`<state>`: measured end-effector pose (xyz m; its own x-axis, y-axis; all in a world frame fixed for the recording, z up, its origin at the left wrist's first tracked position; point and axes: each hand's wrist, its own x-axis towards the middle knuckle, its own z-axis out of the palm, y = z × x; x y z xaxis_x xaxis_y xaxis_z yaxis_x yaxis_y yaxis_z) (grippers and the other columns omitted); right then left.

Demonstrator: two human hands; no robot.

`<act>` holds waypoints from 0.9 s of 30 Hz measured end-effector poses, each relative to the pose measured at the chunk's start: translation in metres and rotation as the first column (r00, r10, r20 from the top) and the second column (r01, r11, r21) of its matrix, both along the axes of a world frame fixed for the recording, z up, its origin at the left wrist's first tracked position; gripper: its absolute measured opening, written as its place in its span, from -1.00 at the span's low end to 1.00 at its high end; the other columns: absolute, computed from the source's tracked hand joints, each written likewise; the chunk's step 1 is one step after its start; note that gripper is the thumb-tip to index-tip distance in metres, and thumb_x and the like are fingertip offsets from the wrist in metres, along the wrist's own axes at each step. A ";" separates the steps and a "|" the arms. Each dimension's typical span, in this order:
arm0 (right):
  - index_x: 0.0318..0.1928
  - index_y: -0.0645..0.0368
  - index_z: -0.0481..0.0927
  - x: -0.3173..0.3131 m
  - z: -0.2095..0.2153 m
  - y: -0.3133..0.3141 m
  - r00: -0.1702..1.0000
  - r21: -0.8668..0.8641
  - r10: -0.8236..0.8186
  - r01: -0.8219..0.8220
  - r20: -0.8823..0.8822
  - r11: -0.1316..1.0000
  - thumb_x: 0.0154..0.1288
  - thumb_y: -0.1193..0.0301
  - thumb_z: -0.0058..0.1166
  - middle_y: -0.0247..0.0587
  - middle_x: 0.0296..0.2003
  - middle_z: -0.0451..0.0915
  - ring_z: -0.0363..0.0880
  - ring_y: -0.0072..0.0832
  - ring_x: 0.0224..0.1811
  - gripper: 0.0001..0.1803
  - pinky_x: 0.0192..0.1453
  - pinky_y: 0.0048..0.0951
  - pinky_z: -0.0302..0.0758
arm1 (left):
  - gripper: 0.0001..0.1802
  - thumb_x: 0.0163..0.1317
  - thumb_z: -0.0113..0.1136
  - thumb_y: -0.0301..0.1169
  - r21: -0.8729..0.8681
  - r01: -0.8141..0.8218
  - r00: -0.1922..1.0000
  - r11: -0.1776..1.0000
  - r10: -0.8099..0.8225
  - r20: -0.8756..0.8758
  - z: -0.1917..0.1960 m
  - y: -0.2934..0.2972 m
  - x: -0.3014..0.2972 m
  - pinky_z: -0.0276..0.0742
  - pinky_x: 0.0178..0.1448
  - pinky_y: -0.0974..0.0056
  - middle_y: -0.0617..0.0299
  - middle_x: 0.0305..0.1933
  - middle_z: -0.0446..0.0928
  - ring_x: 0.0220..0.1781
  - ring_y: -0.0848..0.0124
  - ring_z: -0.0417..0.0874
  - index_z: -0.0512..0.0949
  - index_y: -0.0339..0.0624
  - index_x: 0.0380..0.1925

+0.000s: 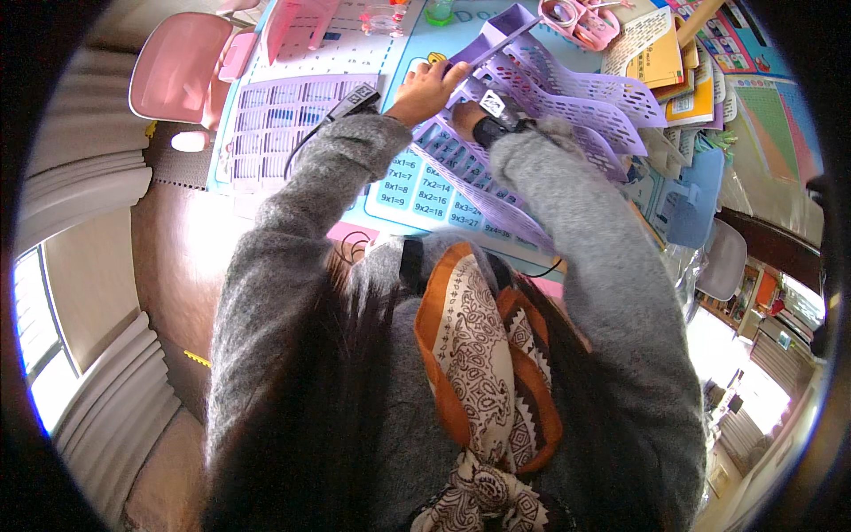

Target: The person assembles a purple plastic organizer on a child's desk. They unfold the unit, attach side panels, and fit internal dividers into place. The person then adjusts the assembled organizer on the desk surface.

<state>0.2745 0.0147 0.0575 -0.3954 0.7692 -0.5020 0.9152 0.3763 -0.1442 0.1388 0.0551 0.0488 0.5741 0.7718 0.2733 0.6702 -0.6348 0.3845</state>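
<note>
A purple plastic file rack (576, 111) with perforated, wavy dividers lies tilted on the table in front of me. My left hand (427, 92) is closed on its left part, fingertips over the edge of a panel. Close beside it, my right hand (466, 121) is curled against the rack's near side; the wrist and a black wrist device (498, 111) with a white label hide most of its fingers. Left of my hands lies a flat purple lattice panel (288, 120). A small dark device with a cable (353, 102) sits at my left wrist.
A printed blue mat (409, 197) covers the table. Papers and envelopes (678, 71) are piled at the right, near a blue plastic piece (698, 199). A pink basket (581, 19) stands at the back. Pink chair (177, 71) at left; grey chair (722, 259) at right.
</note>
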 end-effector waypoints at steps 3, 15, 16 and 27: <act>-0.26 0.29 0.59 0.002 -0.020 -0.013 0.989 0.133 -0.100 0.114 -0.105 0.985 0.18 0.20 -0.10 0.12 -0.22 0.59 0.59 -0.12 -0.15 -0.61 -0.05 -0.14 0.48 | -0.65 0.33 -0.13 -0.22 0.133 0.020 0.997 0.991 -0.031 0.077 0.001 -0.003 0.004 0.47 -0.08 0.01 0.06 0.01 0.44 -0.08 0.02 0.48 0.30 0.21 0.12; -0.37 0.19 0.58 -0.010 -0.019 -0.053 0.944 0.305 -0.248 0.308 -0.220 0.901 0.16 0.39 -0.09 0.03 -0.41 0.61 0.63 -0.15 -0.35 -0.81 -0.30 -0.14 0.56 | -0.60 0.34 -0.26 -0.06 -0.260 0.037 0.996 0.965 -0.056 -0.066 0.014 -0.007 0.015 0.34 0.02 -0.23 -0.12 0.06 0.36 0.04 -0.15 0.41 0.23 0.25 0.15; -0.36 0.16 0.59 -0.010 -0.016 -0.053 0.871 0.219 -0.372 0.450 -0.321 0.866 0.18 0.38 -0.11 -0.03 -0.44 0.62 0.64 -0.16 -0.37 -0.80 -0.32 -0.16 0.55 | -0.61 0.34 -0.22 -0.10 -0.349 -0.024 0.999 0.937 0.011 -0.040 0.015 -0.008 0.016 0.33 0.03 -0.24 -0.11 0.08 0.34 0.07 -0.17 0.38 0.21 0.25 0.16; -0.43 0.09 0.59 -0.006 -0.050 -0.053 0.825 0.063 -0.257 0.332 -0.503 0.941 0.07 0.37 -0.02 -0.12 -0.48 0.61 0.63 -0.18 -0.41 -0.87 -0.38 -0.22 0.51 | -0.51 0.38 -0.38 -0.04 -0.493 -0.107 0.992 0.864 0.057 -0.117 0.018 -0.019 0.001 0.24 0.12 -0.21 -0.07 0.22 0.18 0.11 -0.16 0.35 0.14 0.01 0.22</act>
